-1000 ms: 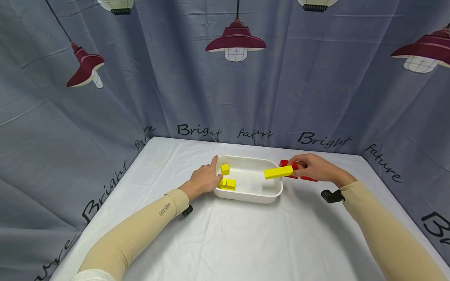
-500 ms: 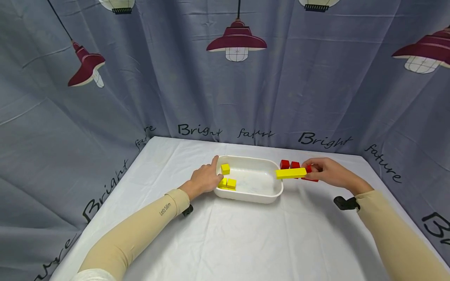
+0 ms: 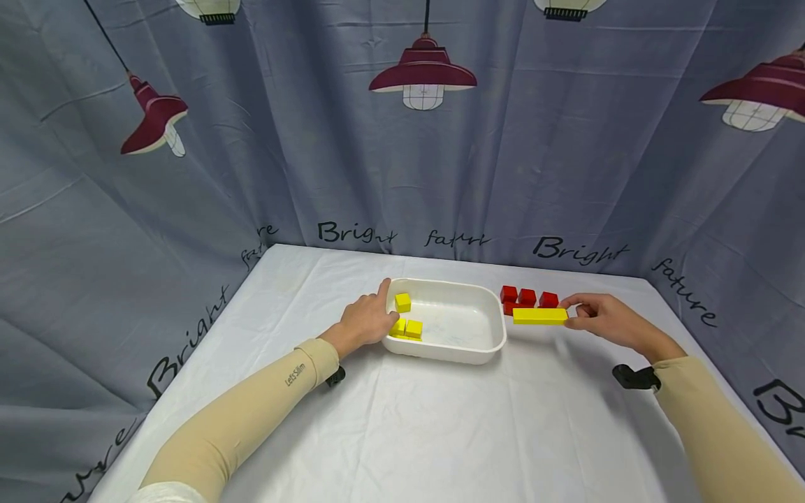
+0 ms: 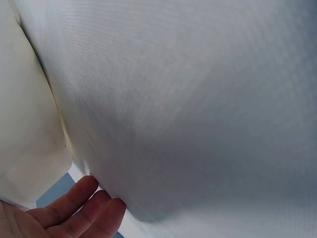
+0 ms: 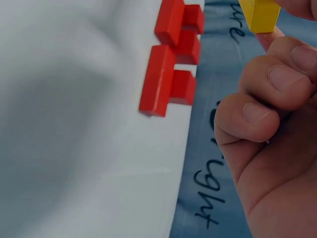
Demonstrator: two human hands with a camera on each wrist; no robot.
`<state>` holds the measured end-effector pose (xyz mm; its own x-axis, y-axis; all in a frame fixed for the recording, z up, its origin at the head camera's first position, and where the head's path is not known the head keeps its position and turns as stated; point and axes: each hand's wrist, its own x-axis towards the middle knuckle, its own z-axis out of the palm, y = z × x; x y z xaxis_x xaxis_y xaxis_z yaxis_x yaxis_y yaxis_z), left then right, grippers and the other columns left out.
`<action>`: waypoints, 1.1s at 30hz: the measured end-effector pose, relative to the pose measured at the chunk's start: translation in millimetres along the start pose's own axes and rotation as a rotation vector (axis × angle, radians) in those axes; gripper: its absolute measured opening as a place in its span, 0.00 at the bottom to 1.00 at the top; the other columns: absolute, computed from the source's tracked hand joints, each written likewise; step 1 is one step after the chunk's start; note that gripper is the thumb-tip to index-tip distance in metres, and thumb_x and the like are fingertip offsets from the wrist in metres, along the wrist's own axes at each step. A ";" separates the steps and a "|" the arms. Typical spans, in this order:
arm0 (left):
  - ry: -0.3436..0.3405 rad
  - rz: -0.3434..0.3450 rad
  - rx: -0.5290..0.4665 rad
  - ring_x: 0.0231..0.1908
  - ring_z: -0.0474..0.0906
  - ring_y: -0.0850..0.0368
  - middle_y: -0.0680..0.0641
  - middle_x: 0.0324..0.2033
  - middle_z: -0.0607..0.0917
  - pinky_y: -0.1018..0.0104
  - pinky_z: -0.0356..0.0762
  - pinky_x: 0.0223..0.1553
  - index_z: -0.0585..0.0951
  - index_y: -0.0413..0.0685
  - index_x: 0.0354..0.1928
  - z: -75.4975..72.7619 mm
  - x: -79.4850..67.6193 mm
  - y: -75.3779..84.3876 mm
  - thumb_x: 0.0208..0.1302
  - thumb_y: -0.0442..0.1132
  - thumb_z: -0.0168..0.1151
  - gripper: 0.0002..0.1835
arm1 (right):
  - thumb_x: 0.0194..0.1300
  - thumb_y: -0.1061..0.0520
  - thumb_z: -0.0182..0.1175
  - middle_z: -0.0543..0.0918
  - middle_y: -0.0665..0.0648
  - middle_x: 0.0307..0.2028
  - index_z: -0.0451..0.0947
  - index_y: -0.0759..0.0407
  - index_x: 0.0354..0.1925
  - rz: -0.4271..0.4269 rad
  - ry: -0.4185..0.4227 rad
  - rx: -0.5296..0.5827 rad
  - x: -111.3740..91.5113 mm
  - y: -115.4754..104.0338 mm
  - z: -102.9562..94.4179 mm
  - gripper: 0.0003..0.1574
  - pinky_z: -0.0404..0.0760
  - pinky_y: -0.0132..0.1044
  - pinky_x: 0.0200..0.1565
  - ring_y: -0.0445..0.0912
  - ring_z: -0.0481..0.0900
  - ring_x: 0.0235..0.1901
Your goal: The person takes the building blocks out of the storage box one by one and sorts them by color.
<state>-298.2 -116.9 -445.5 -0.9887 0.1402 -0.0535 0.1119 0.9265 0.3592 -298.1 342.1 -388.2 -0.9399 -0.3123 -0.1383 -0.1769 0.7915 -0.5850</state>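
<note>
My left hand (image 3: pixel 367 319) grips the left end of a white rectangular dish (image 3: pixel 449 353), its index finger stretched along the rim. In the left wrist view three fingers (image 4: pixel 79 206) show beside the dish's pale outer wall (image 4: pixel 29 114). Yellow blocks sit at the dish's left side, one cube (image 3: pixel 402 302) at the back and others (image 3: pixel 413 328) in the front corner, partly behind my thumb. Right of the dish, my right hand (image 3: pixel 606 318) pinches one end of a long yellow block (image 3: pixel 539 316), held level above the table and overlapping the red blocks in the head view.
Three red cubes (image 3: pixel 527 297) stand in a row on the white cloth right of the dish. Two long red blocks (image 5: pixel 157 82) lie right against them in the right wrist view. A grey printed curtain (image 3: pixel 440 175) hangs behind and beside the table (image 3: pixel 453 426).
My right hand has moved right with the long yellow block, from over the dish's right rim to in front of the red blocks. The left hand and dish have stayed put.
</note>
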 end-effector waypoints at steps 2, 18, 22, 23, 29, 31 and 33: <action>-0.002 0.000 -0.003 0.60 0.78 0.43 0.37 0.62 0.79 0.44 0.78 0.54 0.46 0.51 0.80 -0.4 -0.2 0.1 0.70 0.55 0.48 0.43 | 0.67 0.47 0.65 0.71 0.54 0.28 0.75 0.63 0.60 0.013 0.006 0.001 -0.4 4.6 1.1 0.30 0.67 0.37 0.31 0.46 0.69 0.29; 0.002 0.007 0.001 0.58 0.79 0.44 0.37 0.61 0.79 0.45 0.78 0.52 0.47 0.51 0.80 -0.5 -2.1 -0.1 0.69 0.54 0.49 0.42 | 0.66 0.47 0.66 0.68 0.53 0.25 0.74 0.63 0.59 0.075 -0.052 0.083 7.5 31.5 27.7 0.30 0.63 0.36 0.25 0.45 0.65 0.23; 0.002 0.008 0.005 0.58 0.79 0.44 0.38 0.61 0.79 0.45 0.78 0.52 0.47 0.52 0.80 -0.5 -1.8 0.2 0.70 0.54 0.49 0.42 | 0.65 0.48 0.66 0.67 0.52 0.24 0.75 0.63 0.59 0.081 -0.064 0.085 9.2 30.9 35.2 0.30 0.63 0.36 0.25 0.45 0.65 0.23; 0.002 0.008 0.005 0.58 0.79 0.44 0.38 0.61 0.79 0.45 0.78 0.52 0.47 0.51 0.80 -0.6 -1.8 0.4 0.70 0.54 0.48 0.42 | 0.65 0.48 0.66 0.68 0.52 0.24 0.75 0.62 0.58 0.088 -0.061 0.081 9.5 30.5 36.8 0.29 0.63 0.35 0.25 0.45 0.65 0.23; 0.002 0.008 0.002 0.58 0.79 0.44 0.38 0.61 0.79 0.45 0.78 0.52 0.47 0.51 0.80 -0.7 -1.4 1.4 0.69 0.54 0.48 0.42 | 0.63 0.48 0.68 0.68 0.52 0.24 0.76 0.61 0.59 0.090 -0.050 0.052 11.4 28.2 44.3 0.31 0.63 0.35 0.26 0.46 0.65 0.24; 0.002 0.009 0.001 0.58 0.79 0.44 0.38 0.61 0.79 0.45 0.78 0.52 0.47 0.51 0.80 -0.8 -1.4 1.3 0.69 0.54 0.48 0.42 | 0.63 0.48 0.68 0.68 0.52 0.24 0.76 0.62 0.59 0.090 -0.051 0.048 12.0 27.5 46.3 0.31 0.63 0.35 0.27 0.46 0.65 0.25; 0.003 0.012 0.002 0.58 0.79 0.44 0.38 0.60 0.80 0.45 0.78 0.52 0.47 0.51 0.80 -0.7 -1.5 1.0 0.69 0.54 0.49 0.42 | 0.62 0.49 0.69 0.68 0.52 0.24 0.77 0.61 0.58 0.094 -0.053 0.046 12.7 27.3 48.3 0.30 0.64 0.35 0.27 0.47 0.65 0.25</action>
<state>-296.7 -116.5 -444.3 -0.9875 0.1505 -0.0460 0.1244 0.9256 0.3576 -300.7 334.4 -444.6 -0.9348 -0.2662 -0.2351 -0.0742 0.7939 -0.6035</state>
